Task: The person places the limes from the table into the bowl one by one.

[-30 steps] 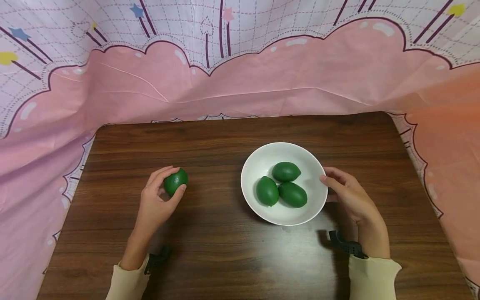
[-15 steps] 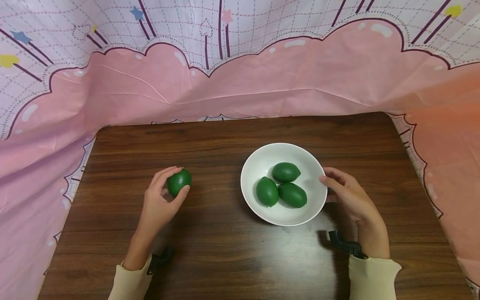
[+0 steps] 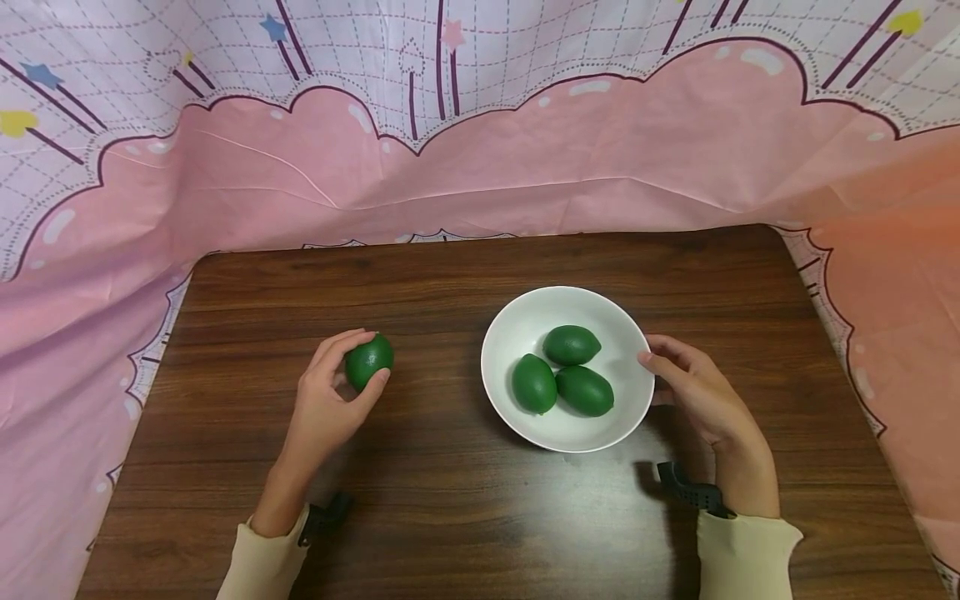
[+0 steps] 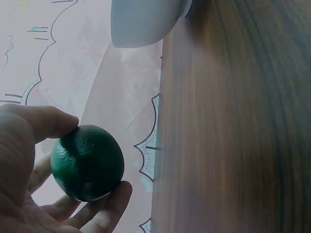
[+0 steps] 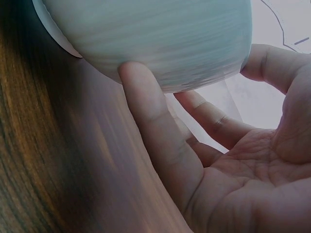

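Note:
My left hand (image 3: 326,408) holds a green lime (image 3: 369,363) between thumb and fingers, left of the bowl. In the left wrist view, this lime (image 4: 88,164) appears above the table, apart from the bowl's outer wall (image 4: 143,24). A white round bowl (image 3: 498,367) stands on the table right of centre. Inside it lie three more green limes (image 3: 585,390), close together. At the bowl's right side, my right hand (image 3: 701,383) has its thumb at the rim and its fingers against the outer wall. The right wrist view shows those fingers (image 5: 141,87) touching the bowl (image 5: 160,39) from outside.
The dark brown wooden table (image 3: 450,508) has a patterned pink and white cloth (image 3: 480,192) hanging behind it and along both sides. A black bracket (image 3: 693,492) sits at the right wrist, and another black bracket (image 3: 326,517) at the left.
My left hand has moved slightly to the right with the lime, nearer the bowl. The right hand, the bowl and the limes inside stay in place.

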Motion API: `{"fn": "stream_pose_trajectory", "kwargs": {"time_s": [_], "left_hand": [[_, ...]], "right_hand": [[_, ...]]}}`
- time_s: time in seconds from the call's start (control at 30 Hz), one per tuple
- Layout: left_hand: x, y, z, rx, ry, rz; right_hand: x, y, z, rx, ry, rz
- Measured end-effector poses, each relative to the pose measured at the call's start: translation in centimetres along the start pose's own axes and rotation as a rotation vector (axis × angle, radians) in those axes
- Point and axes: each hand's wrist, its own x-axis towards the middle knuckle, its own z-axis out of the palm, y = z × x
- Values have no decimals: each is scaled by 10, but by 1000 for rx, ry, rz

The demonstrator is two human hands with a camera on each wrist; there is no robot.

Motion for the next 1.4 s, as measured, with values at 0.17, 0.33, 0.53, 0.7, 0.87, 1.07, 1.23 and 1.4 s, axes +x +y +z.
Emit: {"fn": "stream_pose_trajectory", "kwargs": {"time_s": [0.17,0.33,0.53,0.7,0.87,1.07,1.23,1.4], "left_hand": [[1,4,4,-6,-22,4],[1,8,9,-18,-38,1],[1,12,15,-26,-57,-10],[0,14,22,-34,-77,0],[-1,17,29,-56,-89,22],[0,22,35,-81,-99,25],[-1,25,41,-101,-110,28],[-1,26,45,-125,-119,20]], "right_hand": [[0,1,0,-3,-1,1],[0,2,0,-1,0,7],[0,2,0,-4,2,7],[-1,1,0,-12,-4,1],[-1,1,1,-19,-8,3],[1,1,1,-30,-7,8],[1,1,0,-36,-7,5],[2,1,0,-25,-7,-4]]}}
